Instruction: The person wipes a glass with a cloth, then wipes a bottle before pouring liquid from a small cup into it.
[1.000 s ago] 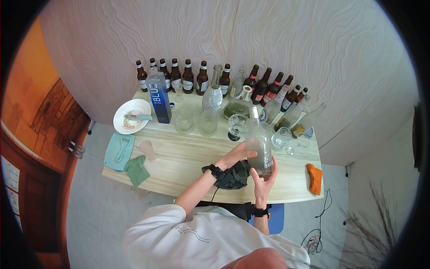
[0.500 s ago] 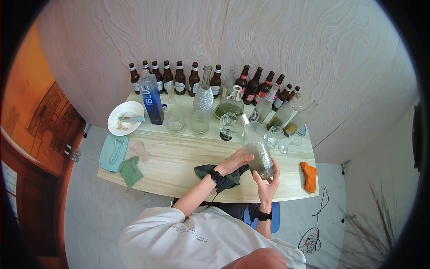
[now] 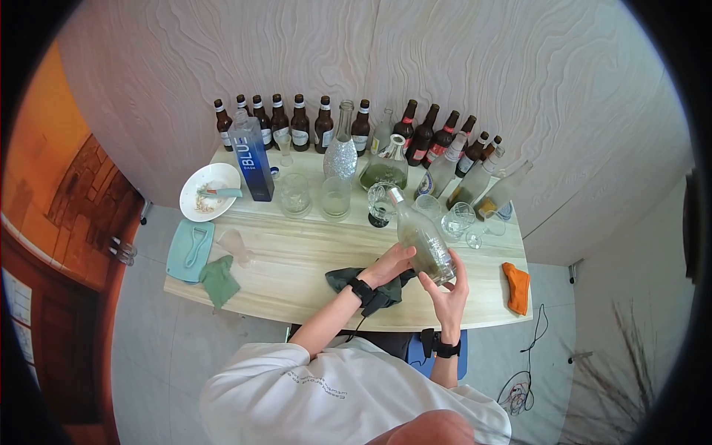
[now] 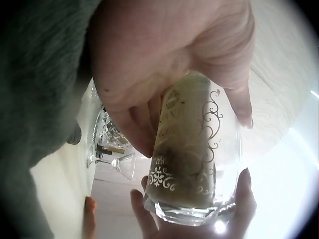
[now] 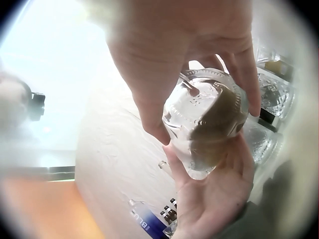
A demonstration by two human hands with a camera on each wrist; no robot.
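A clear glass bottle (image 3: 423, 239) with ornate print and a cloudy greenish inside is held above the wooden table (image 3: 297, 259). It is tilted, with its neck pointing up and to the left. My left hand (image 3: 393, 261) grips its side, fingers curled round the glass (image 4: 194, 149). My right hand (image 3: 448, 286) cups its thick base (image 5: 209, 127), fingers and thumb round it. A dark green cloth (image 3: 371, 288) lies on the table under my left wrist.
Brown beer bottles (image 3: 300, 122) and clear bottles line the back wall. In front of them stand a blue box (image 3: 251, 156) and several glasses (image 3: 335, 196). To the left are a white plate (image 3: 210, 191), a teal board (image 3: 191, 248) and a green rag (image 3: 219, 280). An orange cloth (image 3: 517, 285) lies right.
The bottle stood upright on the table with the dark cloth at its base. It is now lifted and tilted to the left, and the cloth lies beneath my left wrist.
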